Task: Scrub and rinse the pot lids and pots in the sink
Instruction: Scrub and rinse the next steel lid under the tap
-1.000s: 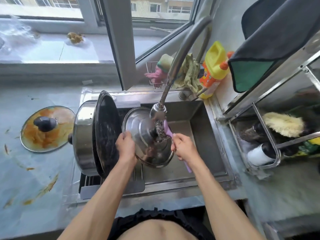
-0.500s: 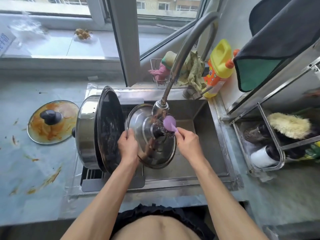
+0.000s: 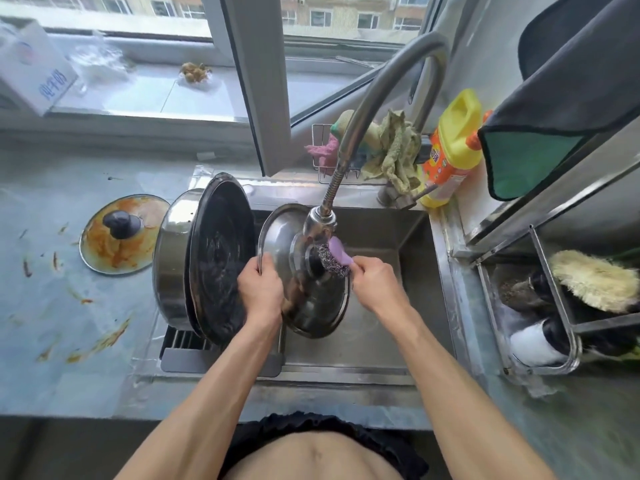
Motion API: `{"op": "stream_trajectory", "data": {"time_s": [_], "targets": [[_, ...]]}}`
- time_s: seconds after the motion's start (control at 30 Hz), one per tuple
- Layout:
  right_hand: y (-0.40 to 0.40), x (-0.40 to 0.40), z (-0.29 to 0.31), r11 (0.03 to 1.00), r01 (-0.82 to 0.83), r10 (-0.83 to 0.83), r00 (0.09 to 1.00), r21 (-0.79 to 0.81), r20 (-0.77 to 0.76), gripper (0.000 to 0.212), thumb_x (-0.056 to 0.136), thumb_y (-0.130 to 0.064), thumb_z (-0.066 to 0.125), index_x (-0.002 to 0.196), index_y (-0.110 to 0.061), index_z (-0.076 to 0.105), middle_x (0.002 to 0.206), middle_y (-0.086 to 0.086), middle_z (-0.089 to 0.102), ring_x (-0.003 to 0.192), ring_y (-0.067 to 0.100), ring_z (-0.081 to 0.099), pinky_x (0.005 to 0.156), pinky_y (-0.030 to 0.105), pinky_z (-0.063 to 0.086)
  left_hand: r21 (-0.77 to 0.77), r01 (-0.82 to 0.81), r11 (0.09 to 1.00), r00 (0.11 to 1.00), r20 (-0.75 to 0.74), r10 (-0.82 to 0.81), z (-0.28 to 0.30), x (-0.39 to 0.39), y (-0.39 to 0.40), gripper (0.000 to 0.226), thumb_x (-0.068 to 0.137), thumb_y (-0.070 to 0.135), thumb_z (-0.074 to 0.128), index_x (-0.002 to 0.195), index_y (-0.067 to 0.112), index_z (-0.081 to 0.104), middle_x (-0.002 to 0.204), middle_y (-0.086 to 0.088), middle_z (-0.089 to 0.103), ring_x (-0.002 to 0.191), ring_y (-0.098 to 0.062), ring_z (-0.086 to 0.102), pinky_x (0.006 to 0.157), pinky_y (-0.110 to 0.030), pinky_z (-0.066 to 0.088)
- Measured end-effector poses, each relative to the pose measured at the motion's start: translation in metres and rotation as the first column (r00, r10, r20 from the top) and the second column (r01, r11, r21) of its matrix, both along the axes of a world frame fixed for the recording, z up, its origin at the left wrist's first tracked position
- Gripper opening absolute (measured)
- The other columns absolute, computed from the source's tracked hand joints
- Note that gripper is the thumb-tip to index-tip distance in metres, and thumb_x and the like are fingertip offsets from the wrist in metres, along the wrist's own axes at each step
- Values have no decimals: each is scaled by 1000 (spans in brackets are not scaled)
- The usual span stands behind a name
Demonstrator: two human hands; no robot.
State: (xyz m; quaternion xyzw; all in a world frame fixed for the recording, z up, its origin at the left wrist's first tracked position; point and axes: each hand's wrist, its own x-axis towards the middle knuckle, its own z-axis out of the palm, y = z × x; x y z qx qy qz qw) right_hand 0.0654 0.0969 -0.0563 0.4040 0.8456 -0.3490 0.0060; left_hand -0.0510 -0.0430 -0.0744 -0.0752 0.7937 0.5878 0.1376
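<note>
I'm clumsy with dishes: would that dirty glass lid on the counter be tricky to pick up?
Probably slippery: the glass lid is smeared with orange grease. Its knob offers the surest grip. Being glass, it would likely break if dropped.

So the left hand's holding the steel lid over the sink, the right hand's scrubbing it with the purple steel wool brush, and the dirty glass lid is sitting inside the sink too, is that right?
Not quite. The head view shows the dirty glass lid lying on the counter left of the sink, not inside it. The rest holds: the left hand holds the steel lid over the sink while the right hand scrubs it with the purple steel wool brush.
</note>
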Motion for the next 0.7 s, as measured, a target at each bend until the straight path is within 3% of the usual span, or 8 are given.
{"op": "stream_trajectory", "data": {"time_s": [0.1, 0.2, 0.37, 0.43, 0.53, 0.7], "targets": [[-8, 1, -1, 988, -113, 107, 993, 108, 57, 23, 100, -35, 40, 99, -23, 59, 96, 13, 67, 93, 42, 60, 70, 43, 47, -1, -30, 1000, 999, 19, 30, -1, 2, -1, 39, 102, 22, 53, 66, 12, 44, 65, 1, 42, 63, -15, 37, 61, -34, 32], [-12, 0, 5, 941, -257, 228, 963, 220, 146, 27, 103, -30, 36, 114, -20, 59, 105, 18, 66, 97, 44, 61, 69, 41, 37, -20, 16, 1000, 999, -35, -17, -2, 7, -1, 38, 102, 23, 54, 69, 6, 50, 64, 0, 43, 60, -14, 38, 57, -32, 33], [13, -13, 15, 947, -223, 184, 967, 232, 178, 26, 103, -25, 35, 108, -17, 59, 106, 18, 67, 98, 41, 63, 69, 39, 37, -2, 118, 993, 985, -129, -118, 0, 6, -2, 41, 101, 28, 57, 65, 14, 44, 61, -6, 40, 56, -17, 41, 52, -36, 38], [10, -13, 18, 918, -282, 228, 950, 278, 212, 21, 101, -22, 38, 109, -17, 57, 104, 18, 67, 96, 41, 64, 68, 39, 36, -14, 116, 993, 985, -130, -116, 1, 6, -1, 39, 103, 22, 56, 68, 8, 47, 62, -4, 40, 53, -8, 35, 50, -25, 32], [-6, -13, 24, 874, -409, 347, 904, 264, 250, 23, 99, -18, 39, 116, -19, 54, 102, 19, 66, 94, 42, 64, 67, 38, 35, -4, 96, 995, 992, -81, -96, -7, 1, 2, 39, 102, 24, 57, 67, 11, 46, 64, -5, 41, 61, -14, 37, 57, -32, 32], [31, -16, 23, 954, -236, 201, 962, 185, 186, 20, 101, -26, 41, 104, -20, 60, 100, 16, 66, 93, 39, 64, 69, 39, 43, 96, 118, 988, 993, -4, -118, -20, 6, 1, 36, 95, 33, 60, 64, 17, 51, 62, -2, 44, 62, -17, 40, 60, -36, 35]]}}
